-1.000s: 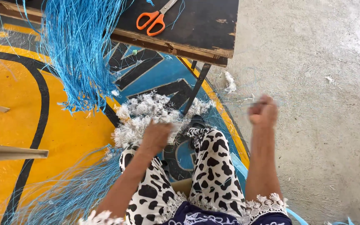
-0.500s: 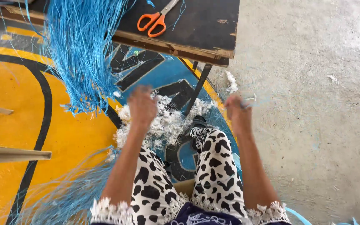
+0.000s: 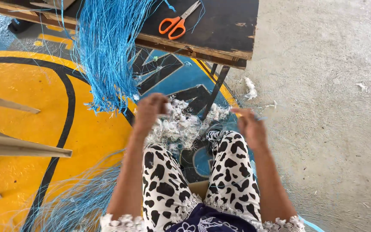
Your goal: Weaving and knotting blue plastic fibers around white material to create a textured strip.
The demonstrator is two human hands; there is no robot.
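Head view: we look down past our spotted trousers.
Left hand (image 3: 150,112): grip curled together on white fluffy fibre scraps (image 3: 181,124), near the middle.
Right hand (image 3: 249,124): grip pinched on a thin blue strand (image 3: 259,117).
Far table (image 3: 220,25): orange-handled scissors (image 3: 177,23); hanging blue twine bundle (image 3: 106,56), far left.
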